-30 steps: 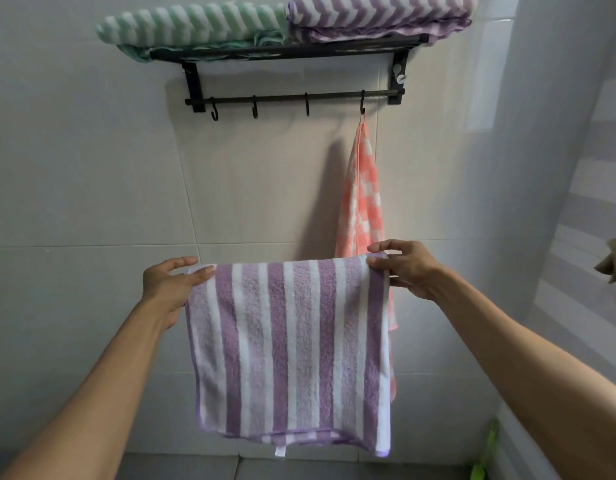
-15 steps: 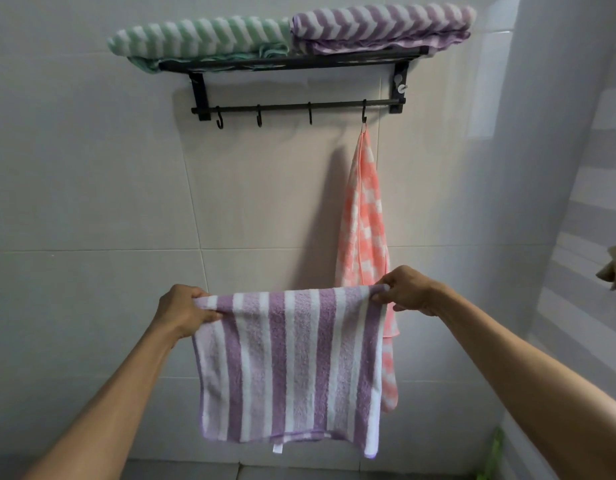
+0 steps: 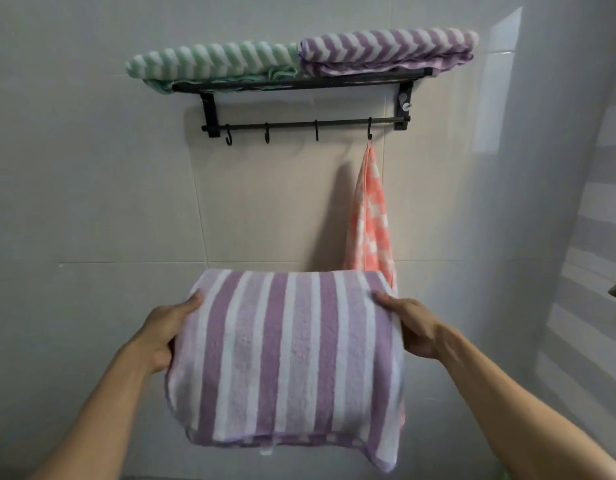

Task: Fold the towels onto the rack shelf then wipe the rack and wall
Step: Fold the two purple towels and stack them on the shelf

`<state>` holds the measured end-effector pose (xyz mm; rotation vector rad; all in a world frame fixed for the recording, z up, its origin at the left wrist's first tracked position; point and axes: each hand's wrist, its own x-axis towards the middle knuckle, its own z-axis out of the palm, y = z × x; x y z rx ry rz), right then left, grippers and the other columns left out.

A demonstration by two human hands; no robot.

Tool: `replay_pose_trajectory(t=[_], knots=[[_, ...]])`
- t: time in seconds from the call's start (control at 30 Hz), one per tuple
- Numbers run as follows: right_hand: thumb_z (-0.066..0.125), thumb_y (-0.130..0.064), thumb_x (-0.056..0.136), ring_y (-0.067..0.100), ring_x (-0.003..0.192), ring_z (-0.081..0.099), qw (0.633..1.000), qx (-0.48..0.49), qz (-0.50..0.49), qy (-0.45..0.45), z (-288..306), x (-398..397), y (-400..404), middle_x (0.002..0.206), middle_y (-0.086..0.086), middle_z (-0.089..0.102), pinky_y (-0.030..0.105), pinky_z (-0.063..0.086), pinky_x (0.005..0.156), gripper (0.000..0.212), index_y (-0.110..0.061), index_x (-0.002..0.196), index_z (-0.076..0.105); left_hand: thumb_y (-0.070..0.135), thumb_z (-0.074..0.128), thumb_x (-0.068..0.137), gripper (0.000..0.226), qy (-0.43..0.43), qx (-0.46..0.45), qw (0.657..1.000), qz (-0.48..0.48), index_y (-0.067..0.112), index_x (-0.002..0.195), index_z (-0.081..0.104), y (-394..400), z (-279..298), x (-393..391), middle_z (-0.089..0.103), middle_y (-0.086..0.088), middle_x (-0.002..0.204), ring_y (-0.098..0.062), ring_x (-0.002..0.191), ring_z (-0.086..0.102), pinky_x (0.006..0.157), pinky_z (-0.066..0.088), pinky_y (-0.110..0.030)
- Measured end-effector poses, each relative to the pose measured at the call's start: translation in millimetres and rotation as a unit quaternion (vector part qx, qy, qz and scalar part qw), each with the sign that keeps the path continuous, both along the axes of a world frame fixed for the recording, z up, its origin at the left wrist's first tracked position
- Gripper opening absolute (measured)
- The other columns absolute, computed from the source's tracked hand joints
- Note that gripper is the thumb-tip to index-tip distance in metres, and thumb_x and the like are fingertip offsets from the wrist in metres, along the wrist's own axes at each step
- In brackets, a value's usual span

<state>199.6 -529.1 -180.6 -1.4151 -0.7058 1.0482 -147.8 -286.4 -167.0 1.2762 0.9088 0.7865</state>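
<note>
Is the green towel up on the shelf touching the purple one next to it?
Touching. The head view shows the green towel pressed against the purple towel on the rack shelf, no gap between.

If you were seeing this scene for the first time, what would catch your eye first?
The purple striped towel, folded over and held at its sides by the left hand and right hand, fills the foreground. Above, a black rack carries a green towel and another purple towel. A pink towel hangs from its rightmost hook.
</note>
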Motion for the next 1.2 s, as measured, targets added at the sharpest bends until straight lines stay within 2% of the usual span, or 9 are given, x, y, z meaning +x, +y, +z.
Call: replay_pose_trajectory(t=[0.07,0.2,0.3,0.5,0.63,0.77,0.9,1.0,1.2], knots=[[0.078,-0.049,0.081,0.033,0.108,0.070,0.998,-0.006,0.040,0.045,-5,-8,-5,0.118,0.019,0.072,0.044,0.054,0.095,0.063,-0.001,0.120,0.069,0.045,0.090,0.065,0.069,0.044,-0.015,0.997,-0.070,-0.003,0.111,0.072,-4,-3,-5,0.074,-0.023,0.108,-0.040,0.100,0.072,0.092,0.055,-0.050],[0.100,-0.046,0.044,0.037,0.098,0.070,0.997,-0.010,0.040,0.067,-28,-9,-7,0.116,0.027,0.070,0.053,0.054,0.097,0.105,0.012,0.124,0.063,0.024,0.092,0.061,0.062,0.046,-0.028,0.997,-0.059,-0.009,0.109,0.071,-20,-28,-4,0.073,-0.028,0.104,-0.038,0.089,0.072,0.091,0.056,-0.052],[0.081,-0.043,0.079,0.038,0.108,0.064,0.987,0.006,0.066,0.146,-37,-7,-8,0.128,0.027,0.062,0.054,0.044,0.109,0.073,0.005,0.131,0.062,0.030,0.080,0.078,0.051,-0.003,-0.060,0.996,-0.067,-0.005,0.114,0.070,-20,-26,-3,0.072,-0.027,0.111,-0.039,0.101,0.068,0.098,0.052,-0.050],[0.082,-0.022,0.075,0.037,0.098,0.070,0.995,-0.024,0.044,0.087,-25,-18,-2,0.119,0.028,0.068,0.050,0.054,0.095,0.066,0.010,0.128,0.059,0.012,0.084,0.072,0.053,0.058,-0.027,0.993,-0.095,-0.006,0.119,0.066,-22,-22,-4,0.072,-0.027,0.111,-0.038,0.091,0.074,0.079,0.060,-0.046],[0.065,0.005,0.088,0.030,0.085,0.073,0.987,0.148,-0.018,-0.053,64,-17,5,0.103,0.020,0.074,0.039,0.061,0.075,0.025,0.001,0.112,0.068,0.012,0.098,0.047,0.080,-0.076,0.119,0.988,-0.057,-0.001,0.120,0.065,-10,43,-1,0.074,-0.020,0.109,-0.030,0.090,0.075,0.073,0.062,-0.043],[0.067,0.014,0.083,0.018,0.083,0.074,0.930,0.310,-0.085,-0.181,132,-16,-2,0.092,0.003,0.078,0.030,0.059,0.072,0.030,-0.009,0.101,0.072,0.002,0.082,0.056,0.043,-0.152,0.258,0.952,0.066,0.002,0.098,0.071,-8,108,-5,0.075,-0.002,0.098,-0.013,0.073,0.074,0.066,0.062,-0.030],[0.081,0.001,0.077,0.016,0.080,0.071,0.918,0.276,-0.145,-0.244,127,-17,6,0.082,-0.001,0.077,0.039,0.057,0.076,0.017,-0.008,0.088,0.073,0.012,0.092,0.055,0.046,-0.105,0.280,0.950,0.095,0.023,0.093,0.068,-13,113,-3,0.072,-0.012,0.082,-0.029,0.065,0.065,0.055,0.058,-0.037],[0.073,-0.001,0.085,0.018,0.079,0.069,0.936,0.214,-0.215,-0.176,127,-14,10,0.082,0.003,0.071,0.040,0.056,0.075,0.015,-0.001,0.096,0.062,0.028,0.064,0.078,0.017,-0.130,0.236,0.961,0.067,0.030,0.094,0.064,-25,119,0,0.066,-0.002,0.062,-0.028,0.055,0.059,0.045,0.049,-0.021],[0.056,0.000,0.097,0.030,0.076,0.057,0.965,0.172,-0.135,-0.144,108,1,14,0.088,0.026,0.067,0.044,0.042,0.074,0.020,-0.007,0.102,0.074,0.010,0.041,0.100,0.028,-0.023,0.171,0.981,0.084,0.010,0.079,0.059,-21,113,-3,0.059,-0.012,0.078,-0.026,0.069,0.053,0.069,0.043,-0.033]])
